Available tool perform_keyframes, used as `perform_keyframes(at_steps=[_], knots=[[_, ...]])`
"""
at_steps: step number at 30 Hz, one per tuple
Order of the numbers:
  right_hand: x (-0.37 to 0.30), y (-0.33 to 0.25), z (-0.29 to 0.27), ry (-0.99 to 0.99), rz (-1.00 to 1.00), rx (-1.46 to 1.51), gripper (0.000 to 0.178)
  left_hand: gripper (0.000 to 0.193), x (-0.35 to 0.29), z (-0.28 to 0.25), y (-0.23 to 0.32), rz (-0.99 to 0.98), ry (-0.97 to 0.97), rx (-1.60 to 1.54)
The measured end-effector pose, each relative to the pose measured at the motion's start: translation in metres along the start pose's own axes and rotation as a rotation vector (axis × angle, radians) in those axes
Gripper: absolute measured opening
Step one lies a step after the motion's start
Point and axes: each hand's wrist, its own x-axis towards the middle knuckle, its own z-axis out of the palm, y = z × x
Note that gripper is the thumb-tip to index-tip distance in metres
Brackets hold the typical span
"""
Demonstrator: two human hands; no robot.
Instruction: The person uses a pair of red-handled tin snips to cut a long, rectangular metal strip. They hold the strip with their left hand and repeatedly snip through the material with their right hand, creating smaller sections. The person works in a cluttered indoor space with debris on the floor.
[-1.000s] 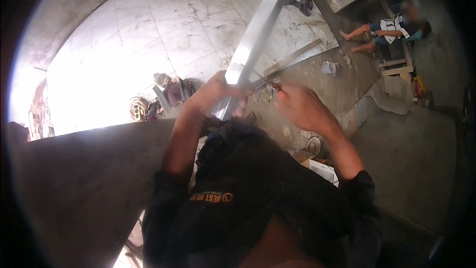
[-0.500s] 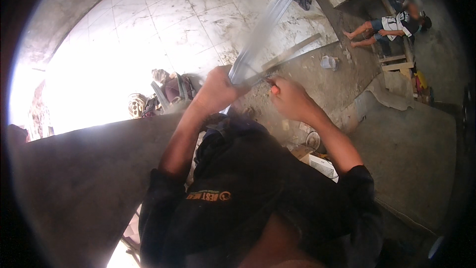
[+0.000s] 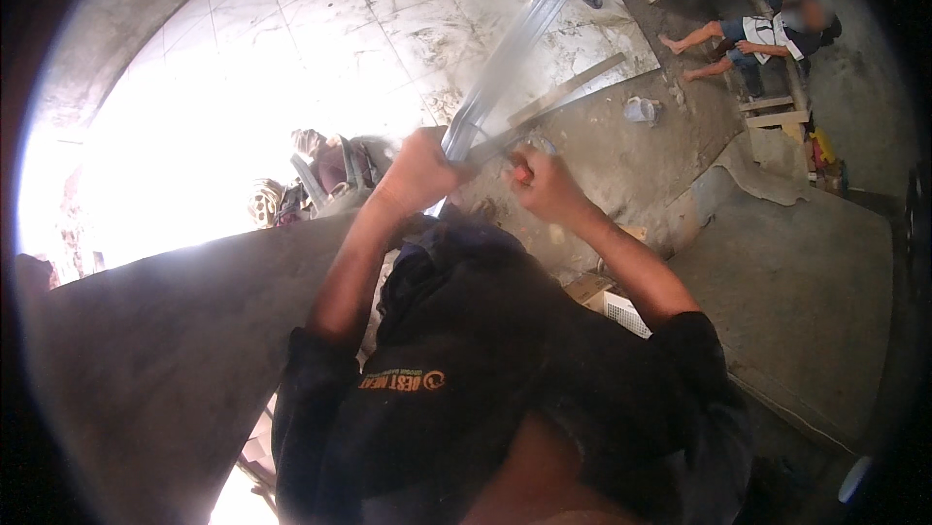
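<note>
Right hand (image 3: 547, 183) shifts toward long silvery metal channel (image 3: 507, 61).
Fingers wrap orange-handled tool (image 3: 522, 174); left hand (image 3: 421, 171) clasps channel; black shirt (image 3: 476, 321) bears orange lettering (image 3: 404, 381).

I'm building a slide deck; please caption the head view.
Left hand grips a long silvery profile; right hand holds an orange-handled tool.
</note>
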Motion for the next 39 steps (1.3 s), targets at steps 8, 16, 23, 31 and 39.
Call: perform_keyframes(at_steps=[8, 16, 23, 31, 39], knots=[[-0.007, -0.010, -0.016, -0.090, 0.077, -0.050, 0.026, 0.013, 0.004, -0.001, -0.019, 0.011, -0.201, -0.231], [-0.001, -0.009, 0.009, 0.037, 0.227, -0.302, 0.028, 0.048, 0.009, 0.035, -0.030, 0.003, 0.483, 0.524], [0.025, -0.016, 0.036, 0.073, 0.263, -0.366, 0.029, 0.029, 0.035, 0.040, -0.052, -0.184, 0.645, 0.629], [0.017, -0.004, 0.050, 0.129, 0.147, -0.434, 0.031, 0.027, 0.035, 0.038, -0.074, -0.142, 0.595, 0.612], [0.022, 0.006, 0.040, -0.010, 0.435, -0.323, 0.032, 0.027, 0.063, 0.045, -0.076, -0.096, 0.469, 0.693]])
